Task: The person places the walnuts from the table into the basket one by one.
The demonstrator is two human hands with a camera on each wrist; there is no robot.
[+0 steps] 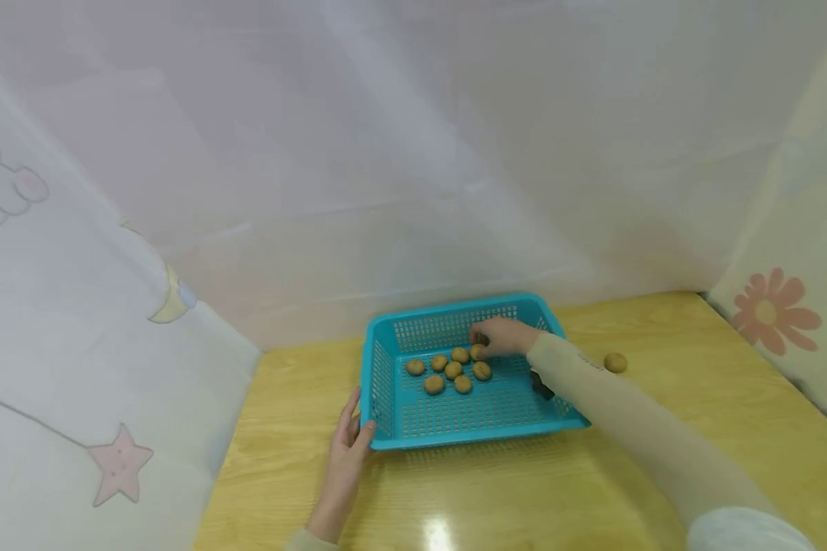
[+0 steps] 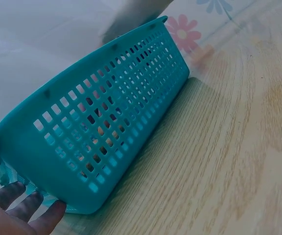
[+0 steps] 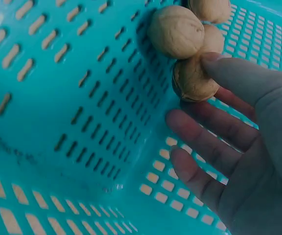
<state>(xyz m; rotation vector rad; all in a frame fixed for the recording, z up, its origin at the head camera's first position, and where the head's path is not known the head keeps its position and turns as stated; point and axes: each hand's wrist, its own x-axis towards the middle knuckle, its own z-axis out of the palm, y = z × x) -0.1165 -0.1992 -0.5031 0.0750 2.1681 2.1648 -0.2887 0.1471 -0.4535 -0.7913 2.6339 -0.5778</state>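
Note:
A turquoise plastic basket (image 1: 469,442) with slotted walls stands on the wooden table. Several walnuts (image 1: 453,370) lie loose on its floor, toward the back. My left hand (image 1: 347,451) holds the basket's front left corner, thumb at the rim; in the left wrist view its fingers (image 2: 26,208) press the outer wall. Inside the basket, toward the back right, is my right hand (image 1: 508,337). In the right wrist view it pinches a walnut (image 3: 194,81) between thumb and fingers, with other walnuts (image 3: 176,32) close beside it.
A single walnut (image 1: 616,363) lies on the table (image 1: 668,428) right of the basket, near my right forearm. Pale cloth (image 1: 413,191) hangs behind the table, and printed sheets stand at the left and right sides.

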